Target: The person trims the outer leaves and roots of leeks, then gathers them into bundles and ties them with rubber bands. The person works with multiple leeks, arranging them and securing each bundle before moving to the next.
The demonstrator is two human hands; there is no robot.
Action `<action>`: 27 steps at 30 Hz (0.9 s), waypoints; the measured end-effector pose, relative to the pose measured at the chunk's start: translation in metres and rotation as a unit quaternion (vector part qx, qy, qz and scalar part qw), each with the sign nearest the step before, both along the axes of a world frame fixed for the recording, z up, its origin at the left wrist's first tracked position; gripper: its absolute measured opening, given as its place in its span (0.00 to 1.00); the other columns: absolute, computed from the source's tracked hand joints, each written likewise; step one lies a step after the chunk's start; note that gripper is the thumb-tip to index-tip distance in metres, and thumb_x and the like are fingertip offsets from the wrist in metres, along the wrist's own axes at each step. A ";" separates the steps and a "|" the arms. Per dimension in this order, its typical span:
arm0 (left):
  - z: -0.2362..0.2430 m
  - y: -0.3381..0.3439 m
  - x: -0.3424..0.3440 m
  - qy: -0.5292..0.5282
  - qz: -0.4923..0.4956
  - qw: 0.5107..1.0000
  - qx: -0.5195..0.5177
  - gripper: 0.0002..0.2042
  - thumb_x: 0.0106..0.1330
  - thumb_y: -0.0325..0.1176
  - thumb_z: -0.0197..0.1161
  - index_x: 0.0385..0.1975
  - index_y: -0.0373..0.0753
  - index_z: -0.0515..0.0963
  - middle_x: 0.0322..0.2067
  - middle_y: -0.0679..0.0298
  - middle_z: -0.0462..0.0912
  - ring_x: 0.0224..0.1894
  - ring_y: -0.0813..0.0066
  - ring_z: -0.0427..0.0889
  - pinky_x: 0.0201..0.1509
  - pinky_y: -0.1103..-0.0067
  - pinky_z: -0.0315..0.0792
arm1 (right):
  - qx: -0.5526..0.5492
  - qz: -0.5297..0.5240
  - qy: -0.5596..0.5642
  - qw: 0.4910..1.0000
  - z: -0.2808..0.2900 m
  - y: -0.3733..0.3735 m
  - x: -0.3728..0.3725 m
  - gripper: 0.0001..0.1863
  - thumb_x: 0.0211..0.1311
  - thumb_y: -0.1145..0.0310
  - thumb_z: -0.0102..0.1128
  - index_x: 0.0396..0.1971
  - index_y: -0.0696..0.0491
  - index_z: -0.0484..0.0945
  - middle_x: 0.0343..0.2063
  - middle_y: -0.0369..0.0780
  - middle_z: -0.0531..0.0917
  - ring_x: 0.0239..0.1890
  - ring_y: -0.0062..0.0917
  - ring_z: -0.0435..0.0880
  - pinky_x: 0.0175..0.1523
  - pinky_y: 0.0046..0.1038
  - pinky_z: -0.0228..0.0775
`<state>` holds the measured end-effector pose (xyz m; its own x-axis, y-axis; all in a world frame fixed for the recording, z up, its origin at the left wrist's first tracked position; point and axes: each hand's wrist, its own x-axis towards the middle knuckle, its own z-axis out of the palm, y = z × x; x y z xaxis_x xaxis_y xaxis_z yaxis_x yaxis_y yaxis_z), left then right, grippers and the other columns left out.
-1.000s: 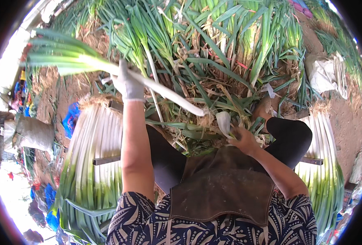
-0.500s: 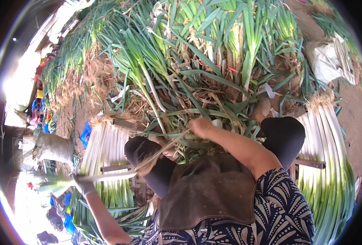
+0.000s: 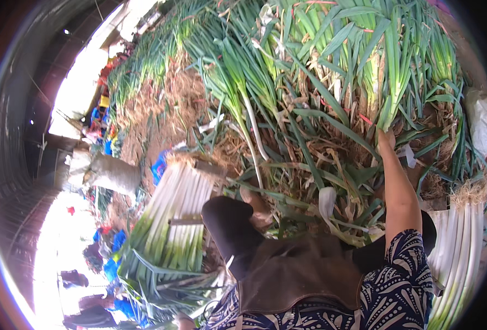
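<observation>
While the left hand stays out of sight below the lower edge, nothing to be told of its grip. At far left, a grey sack (image 3: 107, 174) on earth floor. Nearer, a stacked bundle of cleaned stalks (image 3: 178, 217), white shanks far, green tops near. Next to it, a dark-clad knee (image 3: 229, 225) and a brown apron (image 3: 298, 275) over patterned sleeves.

Across the middle and far side, a big heap of untrimmed onions (image 3: 309, 82), leaves tangled, dry straw-coloured skins and soil among them.

Right of centre, the right hand (image 3: 387, 141) stretched far into the heap, fingers seemingly clenched about the base of one green onion (image 3: 391, 104), where the leaves fan out.

Long and slim in look: bright green blades above, paler below, some tips yellowed. Probably light, yet floppy. Shank firm, leaves soft and easily creased or snapped. Likely best held low on the stiff shank, not by the blades, and drawn out along its length, since neighbours lie across it. Loose outer skin possibly slippery.

At near right, another stack of white stalks (image 3: 461, 247), root tufts at the far end.
</observation>
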<state>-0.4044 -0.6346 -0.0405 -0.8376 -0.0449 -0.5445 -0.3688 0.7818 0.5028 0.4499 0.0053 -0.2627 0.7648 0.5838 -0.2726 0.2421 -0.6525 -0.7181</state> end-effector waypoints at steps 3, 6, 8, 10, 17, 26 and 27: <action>0.015 0.022 0.037 -0.002 -0.053 0.997 -0.047 0.15 0.65 0.40 0.57 0.44 0.36 0.72 0.35 0.61 0.78 0.37 0.70 0.78 0.41 0.72 0.73 | -0.048 -0.001 0.144 0.988 0.012 0.001 -0.020 0.38 0.62 0.57 0.56 0.69 0.45 0.51 0.62 0.46 0.66 0.58 0.44 0.70 0.56 0.46 0.69; 0.010 0.143 0.081 0.014 -0.181 0.983 -0.011 0.15 0.65 0.38 0.58 0.46 0.35 0.73 0.36 0.60 0.79 0.36 0.70 0.79 0.39 0.74 0.74 | 0.012 0.005 0.130 0.991 -0.003 0.007 0.012 0.39 0.63 0.58 0.55 0.70 0.45 0.47 0.62 0.48 0.64 0.57 0.44 0.70 0.58 0.45 0.69; 0.040 0.207 0.118 0.062 -0.252 0.965 0.044 0.15 0.66 0.36 0.58 0.47 0.34 0.73 0.36 0.59 0.80 0.35 0.71 0.80 0.37 0.76 0.74 | -0.004 -0.002 0.205 0.979 0.005 0.005 -0.009 0.41 0.61 0.59 0.57 0.70 0.45 0.46 0.62 0.48 0.64 0.57 0.43 0.71 0.56 0.45 0.69; 0.064 0.282 0.165 0.096 -0.350 0.917 0.167 0.16 0.63 0.27 0.59 0.51 0.31 0.72 0.33 0.58 0.82 0.31 0.72 0.81 0.34 0.79 0.74 | 0.011 -0.017 0.225 0.974 0.002 0.006 0.006 0.44 0.59 0.59 0.60 0.70 0.48 0.44 0.59 0.47 0.69 0.53 0.42 0.75 0.52 0.47 0.68; 0.111 0.455 0.323 0.003 -0.565 0.774 0.284 0.13 0.65 0.25 0.58 0.47 0.27 0.72 0.39 0.58 0.81 0.43 0.72 0.82 0.45 0.80 0.78 | 0.327 0.013 0.348 0.878 0.071 -0.014 -0.098 0.27 0.52 0.66 0.69 0.53 0.53 0.72 0.38 0.40 0.82 0.26 0.19 0.78 0.28 0.20 0.76; 0.110 0.578 0.447 -0.170 -0.642 0.585 0.465 0.30 0.64 0.46 0.61 0.60 0.33 0.63 0.52 0.57 0.74 0.53 0.69 0.73 0.60 0.71 0.66 | 0.298 0.351 0.489 0.741 0.286 -0.074 -0.210 0.16 0.60 0.61 0.63 0.43 0.54 0.75 0.22 0.32 0.79 0.19 0.14 0.75 0.24 0.18 0.69; 0.118 0.582 0.450 -0.214 -0.623 0.550 0.513 0.31 0.64 0.47 0.61 0.60 0.32 0.62 0.52 0.57 0.74 0.53 0.70 0.72 0.60 0.72 0.65 | 0.308 0.371 0.422 0.768 0.301 -0.083 -0.224 0.19 0.60 0.58 0.63 0.45 0.55 0.74 0.22 0.32 0.79 0.19 0.14 0.75 0.24 0.18 0.68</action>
<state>0.0454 -0.0526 0.0774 0.3453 0.9338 0.0936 -0.1256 -0.0529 0.9907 0.2256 -0.0775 0.0380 -0.1372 0.9905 0.0133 -0.3376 -0.0341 -0.9407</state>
